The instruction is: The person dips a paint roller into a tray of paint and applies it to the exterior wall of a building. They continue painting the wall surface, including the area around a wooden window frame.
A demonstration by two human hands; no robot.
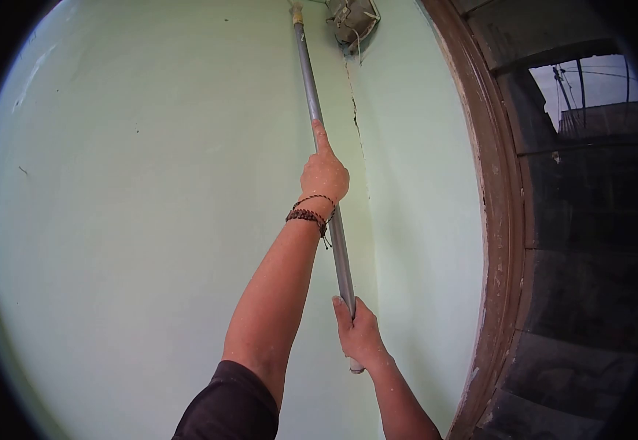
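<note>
Long grey round metal-looking pole tilts before the pale-green painted wall — left hand grasps its middle, right hand its lower end. Such wide spacing should help steady control.

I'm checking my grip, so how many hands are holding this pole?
2: the left hand is higher up the gray pole, and the right hand is near its lower end. No other hand shows.
</note>
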